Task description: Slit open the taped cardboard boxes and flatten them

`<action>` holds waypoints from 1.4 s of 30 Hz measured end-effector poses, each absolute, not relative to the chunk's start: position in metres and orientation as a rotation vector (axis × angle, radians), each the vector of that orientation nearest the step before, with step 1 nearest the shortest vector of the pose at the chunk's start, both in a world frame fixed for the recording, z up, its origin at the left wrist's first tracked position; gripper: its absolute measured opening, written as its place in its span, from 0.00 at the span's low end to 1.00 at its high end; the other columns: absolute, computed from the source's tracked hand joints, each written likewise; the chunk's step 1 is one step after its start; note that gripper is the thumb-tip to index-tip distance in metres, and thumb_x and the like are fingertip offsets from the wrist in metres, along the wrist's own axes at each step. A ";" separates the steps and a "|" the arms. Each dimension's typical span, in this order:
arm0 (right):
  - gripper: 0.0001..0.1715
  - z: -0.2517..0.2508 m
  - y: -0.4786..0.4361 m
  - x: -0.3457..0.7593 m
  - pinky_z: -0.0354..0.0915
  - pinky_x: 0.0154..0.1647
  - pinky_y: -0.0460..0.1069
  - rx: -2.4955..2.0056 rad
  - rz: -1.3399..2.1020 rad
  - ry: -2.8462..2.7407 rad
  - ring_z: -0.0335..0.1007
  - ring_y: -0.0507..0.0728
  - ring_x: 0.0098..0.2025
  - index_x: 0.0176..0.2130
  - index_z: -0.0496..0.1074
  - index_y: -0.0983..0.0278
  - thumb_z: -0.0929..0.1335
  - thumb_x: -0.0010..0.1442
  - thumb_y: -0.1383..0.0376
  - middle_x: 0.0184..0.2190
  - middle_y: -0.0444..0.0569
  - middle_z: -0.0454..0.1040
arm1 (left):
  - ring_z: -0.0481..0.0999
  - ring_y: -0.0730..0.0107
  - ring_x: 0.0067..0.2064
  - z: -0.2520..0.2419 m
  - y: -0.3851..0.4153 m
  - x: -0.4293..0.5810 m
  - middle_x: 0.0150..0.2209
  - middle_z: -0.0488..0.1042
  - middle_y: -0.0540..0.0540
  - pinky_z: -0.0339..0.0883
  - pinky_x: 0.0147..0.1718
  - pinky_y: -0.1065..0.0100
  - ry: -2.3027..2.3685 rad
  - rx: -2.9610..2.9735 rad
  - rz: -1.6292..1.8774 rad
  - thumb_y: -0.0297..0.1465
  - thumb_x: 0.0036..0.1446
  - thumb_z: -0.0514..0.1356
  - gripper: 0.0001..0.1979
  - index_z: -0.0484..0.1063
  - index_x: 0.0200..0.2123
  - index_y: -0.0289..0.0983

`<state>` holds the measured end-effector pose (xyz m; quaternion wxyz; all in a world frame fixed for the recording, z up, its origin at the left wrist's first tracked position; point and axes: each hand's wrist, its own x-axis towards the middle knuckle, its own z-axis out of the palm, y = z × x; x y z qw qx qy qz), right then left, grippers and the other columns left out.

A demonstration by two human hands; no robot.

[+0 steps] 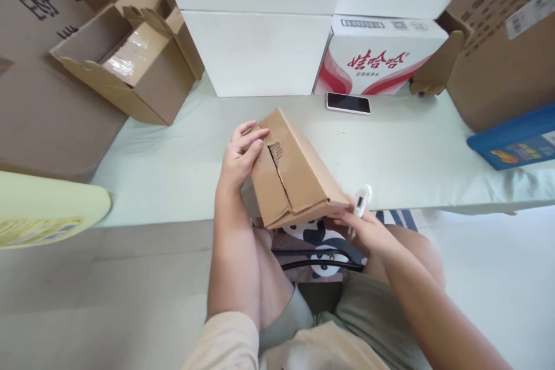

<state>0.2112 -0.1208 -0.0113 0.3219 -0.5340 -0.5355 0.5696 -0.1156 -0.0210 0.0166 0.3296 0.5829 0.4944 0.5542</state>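
Observation:
A brown cardboard box (299, 176) is tilted over the table's near edge. Along its upper face runs an open seam, with a torn patch of dark print at the far end. My left hand (241, 155) grips the box's far left end, fingers over the top edge. At the near right corner, my right hand (368, 230) is closed around a slim white tool that looks like a box cutter (362, 199), its rounded end sticking up. The fingers of that hand also touch the box's lower corner; their tips are hidden under it.
On the pale green table (182, 173), a phone (348, 103) lies before a white and red carton (373, 60). White boxes (260, 52) stand at the back. An open cardboard tray (160, 75) is at left, a yellow container (52, 205) nearer, a blue package (515, 139) at right.

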 end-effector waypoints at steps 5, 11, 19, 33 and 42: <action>0.26 0.004 -0.116 0.175 0.77 0.48 0.58 -1.071 1.460 -1.344 0.78 0.62 0.52 0.58 0.71 0.56 0.66 0.63 0.53 0.51 0.52 0.80 | 0.69 0.55 0.64 0.004 -0.019 -0.103 0.60 0.69 0.40 0.63 0.63 0.54 1.300 1.335 1.471 0.56 0.61 0.58 0.28 0.72 0.56 0.45; 0.32 0.051 -0.095 0.173 0.76 0.52 0.61 -1.032 1.160 -1.423 0.75 0.64 0.59 0.65 0.65 0.51 0.64 0.62 0.64 0.60 0.51 0.75 | 0.78 0.62 0.48 0.000 -0.017 -0.087 0.51 0.73 0.48 0.73 0.47 0.57 0.997 0.999 1.470 0.51 0.58 0.64 0.30 0.60 0.59 0.54; 0.25 0.067 -0.085 0.186 0.52 0.72 0.76 -0.776 0.604 -1.537 0.64 0.67 0.69 0.51 0.78 0.47 0.65 0.61 0.71 0.59 0.41 0.76 | 0.79 0.49 0.52 0.040 -0.028 -0.084 0.49 0.77 0.41 0.71 0.51 0.47 0.786 0.769 1.338 0.42 0.50 0.56 0.24 0.68 0.50 0.42; 0.12 0.063 -0.089 0.170 0.73 0.59 0.67 -0.847 0.541 -1.851 0.81 0.60 0.42 0.30 0.76 0.57 0.67 0.63 0.70 0.34 0.48 0.83 | 0.78 0.56 0.46 0.018 -0.024 -0.047 0.43 0.77 0.49 0.69 0.47 0.58 0.879 0.526 1.118 0.43 0.49 0.67 0.33 0.61 0.56 0.45; 0.12 0.063 -0.096 0.173 0.74 0.53 0.63 -0.757 0.564 -1.858 0.79 0.59 0.36 0.31 0.75 0.56 0.68 0.61 0.72 0.28 0.45 0.80 | 0.78 0.49 0.55 0.023 -0.025 -0.046 0.50 0.79 0.44 0.69 0.54 0.52 0.714 0.430 1.119 0.42 0.52 0.65 0.33 0.63 0.60 0.43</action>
